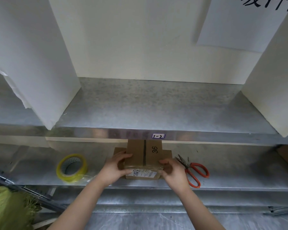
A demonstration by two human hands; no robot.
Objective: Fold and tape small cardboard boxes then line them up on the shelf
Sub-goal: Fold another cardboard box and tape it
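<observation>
Both bare hands, left hand (pixel 116 166) and right hand (pixel 173 171), clasp a small brown cardboard box (pixel 143 156) on the lower galvanised metal shelf (pixel 231 171), between a yellow tape roll (pixel 71 167) and red-handled scissors (pixel 194 170).

The light is soft and a bit dim. The upper shelf (pixel 156 103) looks grainy and speckled. Its front edge shines with a pale glare. Below that edge it is darker, and the hands (pixel 114 168) cast small shadows. The picture bends near the sides, so straight lines lean outward.
</observation>
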